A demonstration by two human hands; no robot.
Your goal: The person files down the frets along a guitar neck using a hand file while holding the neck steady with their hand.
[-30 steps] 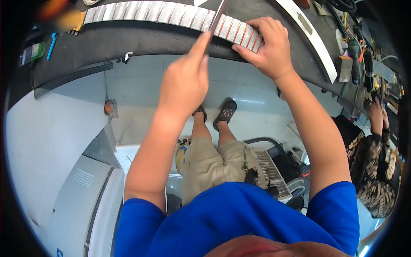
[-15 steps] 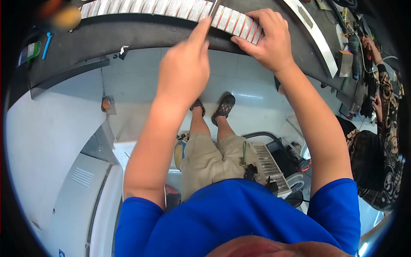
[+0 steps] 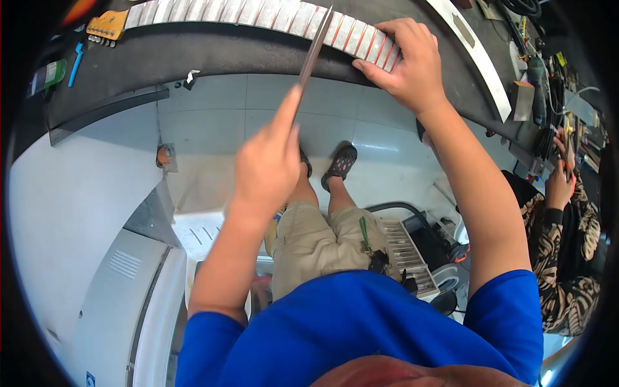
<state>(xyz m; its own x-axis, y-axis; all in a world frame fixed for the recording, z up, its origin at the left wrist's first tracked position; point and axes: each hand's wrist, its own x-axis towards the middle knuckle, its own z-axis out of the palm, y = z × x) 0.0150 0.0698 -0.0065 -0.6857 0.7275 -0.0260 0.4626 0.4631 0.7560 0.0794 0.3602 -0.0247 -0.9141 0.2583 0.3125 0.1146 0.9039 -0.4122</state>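
A long guitar neck (image 3: 219, 11), covered with silvery strips with red lines between several of them, lies across the dark bench. Its orange headstock with metal tuning pegs (image 3: 106, 27) is at the far left. My left hand (image 3: 267, 164) is closed round a thin, long metal file (image 3: 312, 58), index finger stretched along it. The file's tip lies over the strips, while the hand is in front of the bench edge. My right hand (image 3: 412, 64) grips the neck's right end, thumb on the near side and fingers on the far side.
A curved white strip with a slot (image 3: 477, 58) lies on the bench (image 3: 187, 55) at the right. Beyond it are a metal block (image 3: 523, 101), a green tool (image 3: 536, 80) and cables. A blue pen-like item (image 3: 76, 64) is at left. Another person's hands (image 3: 560, 184) work at far right.
My left hand has drawn back toward my body and slightly left with the file, showing more of its length. My right hand stays on the neck's end. The other person's hands have moved.
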